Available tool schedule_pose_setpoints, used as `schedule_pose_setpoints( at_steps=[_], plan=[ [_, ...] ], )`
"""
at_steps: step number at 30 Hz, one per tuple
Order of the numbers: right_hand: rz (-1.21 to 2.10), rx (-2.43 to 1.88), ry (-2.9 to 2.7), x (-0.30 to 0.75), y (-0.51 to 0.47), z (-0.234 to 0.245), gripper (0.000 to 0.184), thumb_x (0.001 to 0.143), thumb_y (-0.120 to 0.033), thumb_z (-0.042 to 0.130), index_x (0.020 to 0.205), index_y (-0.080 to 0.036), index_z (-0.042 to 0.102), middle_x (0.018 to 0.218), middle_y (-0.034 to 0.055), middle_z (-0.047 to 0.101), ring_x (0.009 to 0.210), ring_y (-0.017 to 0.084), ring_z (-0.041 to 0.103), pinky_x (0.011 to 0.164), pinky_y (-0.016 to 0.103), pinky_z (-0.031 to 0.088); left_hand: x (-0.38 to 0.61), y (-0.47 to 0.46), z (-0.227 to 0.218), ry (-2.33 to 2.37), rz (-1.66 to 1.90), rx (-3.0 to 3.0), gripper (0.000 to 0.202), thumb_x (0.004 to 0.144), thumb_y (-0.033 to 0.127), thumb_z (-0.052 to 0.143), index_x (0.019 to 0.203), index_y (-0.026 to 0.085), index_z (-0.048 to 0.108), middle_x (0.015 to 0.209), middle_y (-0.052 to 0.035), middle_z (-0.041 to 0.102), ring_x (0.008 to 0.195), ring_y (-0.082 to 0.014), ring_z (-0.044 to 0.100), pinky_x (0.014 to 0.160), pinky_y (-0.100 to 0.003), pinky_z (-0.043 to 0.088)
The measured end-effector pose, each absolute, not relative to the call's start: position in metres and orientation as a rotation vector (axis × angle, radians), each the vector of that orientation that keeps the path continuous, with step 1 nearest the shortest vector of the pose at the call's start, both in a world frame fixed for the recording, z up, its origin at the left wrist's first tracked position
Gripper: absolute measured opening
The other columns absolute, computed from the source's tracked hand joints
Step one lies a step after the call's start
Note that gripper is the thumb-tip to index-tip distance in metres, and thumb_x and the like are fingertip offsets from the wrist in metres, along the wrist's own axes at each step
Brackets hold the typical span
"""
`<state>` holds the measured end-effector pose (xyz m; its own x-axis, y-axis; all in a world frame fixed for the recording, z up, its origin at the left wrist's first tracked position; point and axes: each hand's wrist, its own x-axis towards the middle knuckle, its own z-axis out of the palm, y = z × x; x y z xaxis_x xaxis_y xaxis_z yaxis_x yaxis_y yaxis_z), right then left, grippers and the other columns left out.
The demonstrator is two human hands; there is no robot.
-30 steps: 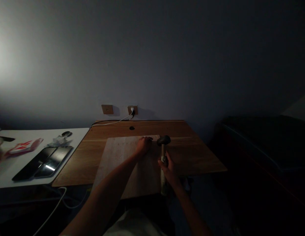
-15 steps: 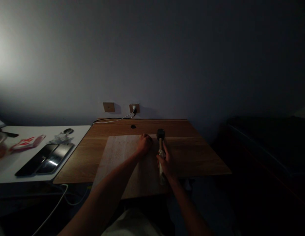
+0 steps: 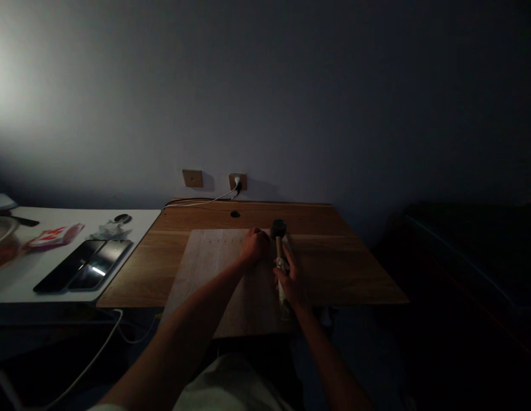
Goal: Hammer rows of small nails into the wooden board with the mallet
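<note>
A pale wooden board [image 3: 205, 279] lies on the brown wooden table, with a row of small dark marks [image 3: 218, 241] near its far edge; I cannot tell whether they are nails or holes. My left hand [image 3: 254, 246] rests at the board's far right part, its fingers closed together. Whatever they pinch is hidden. In my right hand [image 3: 291, 282], fingers wrap round the handle of a hammer [image 3: 279, 246]. Its dark, thick head [image 3: 278, 228] points away from me, just right of my left fingers. Cloth or tape seems to cover part of the handle.
The brown table [image 3: 342, 268] meets the wall, where a plug sits in a socket [image 3: 238, 182] with a white cable [image 3: 205, 202]. On the white table [image 3: 17, 285] at left lie a dark shiny tablet-like device [image 3: 83, 265], a red-and-white packet [image 3: 55, 236] and crumpled clear plastic [image 3: 111, 230].
The hammer head has shifted slightly left, closer to my left hand. The whole view has tilted a little; my left hand keeps its place on the board.
</note>
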<state>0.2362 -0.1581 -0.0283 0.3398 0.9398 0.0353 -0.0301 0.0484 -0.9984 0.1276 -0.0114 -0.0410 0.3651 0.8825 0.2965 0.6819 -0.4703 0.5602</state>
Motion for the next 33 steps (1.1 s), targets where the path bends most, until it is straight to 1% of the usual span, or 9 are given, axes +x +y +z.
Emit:
schedule_pose_setpoints(
  at_steps=[4, 9, 12, 16, 21, 26, 31, 33],
  plan=[
    [0.893, -1.313, -0.984, 0.238, -0.155, -0.033, 0.084, 0.069, -0.027, 0.064, 0.152, -0.025, 0.051, 0.088, -0.0032, 0.067, 0.049, 0.009, 0.051, 0.043, 0.024, 0.046, 0.128, -0.012, -0.041, 1.410, 0.780, 2.324, 0.020, 0.092, 0.021, 0.064, 0.102, 0.020, 0.081, 0.110, -0.0099, 0.071, 0.110, -0.0245, 0.064, 0.100, -0.031, 0.051],
    [0.881, -1.311, -1.009, 0.239, -0.152, -0.039, 0.084, 0.069, -0.027, 0.062, 0.152, -0.023, 0.050, 0.087, -0.0043, 0.065, 0.051, 0.009, 0.052, 0.044, 0.023, 0.046, 0.128, -0.012, -0.039, 1.429, 0.734, 2.358, 0.020, 0.093, 0.023, 0.065, 0.104, 0.022, 0.082, 0.111, -0.0080, 0.073, 0.112, -0.0218, 0.064, 0.101, -0.027, 0.049],
    [0.900, -1.317, -1.023, 0.239, -0.153, -0.039, 0.084, 0.069, -0.028, 0.061, 0.153, -0.023, 0.049, 0.084, -0.0056, 0.063, 0.048, 0.008, 0.050, 0.043, 0.023, 0.046, 0.128, -0.012, -0.039, 1.421, 0.725, 2.360, 0.020, 0.093, 0.025, 0.066, 0.104, 0.022, 0.082, 0.111, -0.0081, 0.072, 0.113, -0.0218, 0.064, 0.101, -0.027, 0.049],
    [0.890, -1.326, -1.033, 0.239, -0.154, -0.037, 0.087, 0.070, -0.027, 0.061, 0.155, -0.023, 0.046, 0.091, -0.0036, 0.066, 0.050, 0.008, 0.051, 0.045, 0.023, 0.047, 0.127, -0.012, -0.039, 1.457, 0.742, 2.331, 0.021, 0.093, 0.024, 0.066, 0.107, 0.020, 0.080, 0.114, -0.0089, 0.071, 0.111, -0.0213, 0.065, 0.100, -0.027, 0.050],
    [0.872, -1.358, -1.051, 0.240, -0.155, -0.035, 0.085, 0.069, -0.028, 0.062, 0.153, -0.020, 0.050, 0.085, -0.0037, 0.065, 0.050, 0.010, 0.052, 0.046, 0.024, 0.047, 0.127, -0.013, -0.037, 1.440, 0.713, 2.339, 0.022, 0.094, 0.024, 0.063, 0.107, 0.022, 0.081, 0.114, -0.0085, 0.071, 0.109, -0.0205, 0.066, 0.098, -0.026, 0.051],
    [0.876, -1.336, -1.058, 0.240, -0.154, -0.037, 0.085, 0.069, -0.027, 0.061, 0.153, -0.021, 0.049, 0.085, -0.0042, 0.065, 0.051, 0.009, 0.051, 0.046, 0.023, 0.047, 0.128, -0.013, -0.036, 1.436, 0.710, 2.371, 0.022, 0.094, 0.020, 0.062, 0.105, 0.021, 0.082, 0.111, -0.0095, 0.072, 0.111, -0.0219, 0.065, 0.100, -0.028, 0.050],
    [0.866, -1.324, -1.054, 0.239, -0.154, -0.039, 0.087, 0.070, -0.027, 0.060, 0.156, -0.022, 0.045, 0.090, -0.0036, 0.065, 0.050, 0.009, 0.050, 0.045, 0.023, 0.047, 0.128, -0.012, -0.040, 1.453, 0.738, 2.354, 0.022, 0.093, 0.022, 0.063, 0.106, 0.020, 0.081, 0.114, -0.0087, 0.071, 0.112, -0.0214, 0.064, 0.099, -0.028, 0.051],
    [0.859, -1.331, -1.058, 0.239, -0.154, -0.039, 0.087, 0.069, -0.027, 0.061, 0.155, -0.020, 0.047, 0.088, -0.0034, 0.064, 0.050, 0.009, 0.050, 0.045, 0.024, 0.048, 0.128, -0.010, -0.043, 1.456, 0.741, 2.361, 0.021, 0.093, 0.023, 0.064, 0.105, 0.020, 0.080, 0.113, -0.0091, 0.071, 0.111, -0.0216, 0.065, 0.099, -0.028, 0.050]
  ],
)
